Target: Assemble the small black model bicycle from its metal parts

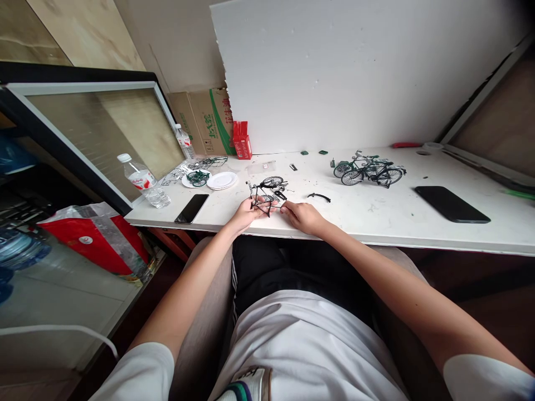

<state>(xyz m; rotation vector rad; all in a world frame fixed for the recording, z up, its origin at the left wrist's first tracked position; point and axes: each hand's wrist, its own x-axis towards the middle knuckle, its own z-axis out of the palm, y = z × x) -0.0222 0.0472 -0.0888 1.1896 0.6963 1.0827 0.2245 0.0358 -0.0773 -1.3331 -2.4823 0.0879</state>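
A small black bicycle frame (261, 207) is held in my left hand (246, 216), whose fingers are wrapped under it. My right hand (301, 216) is closed in a pinch at the frame's right end; what lies between its fingertips is too small to make out. Just behind the hands lie a small spoked wheel (272, 182) and several black parts. A curved black piece (320, 196) rests on the white table (355, 223) to the right of my right hand.
Model bicycles (368, 171) stand at the right, with a black phone-like slab (452, 204) beyond. At left are a phone (191, 208), a water bottle (144, 182), a white plate (222, 180) and green parts (198, 177). A red box (242, 140) stands behind.
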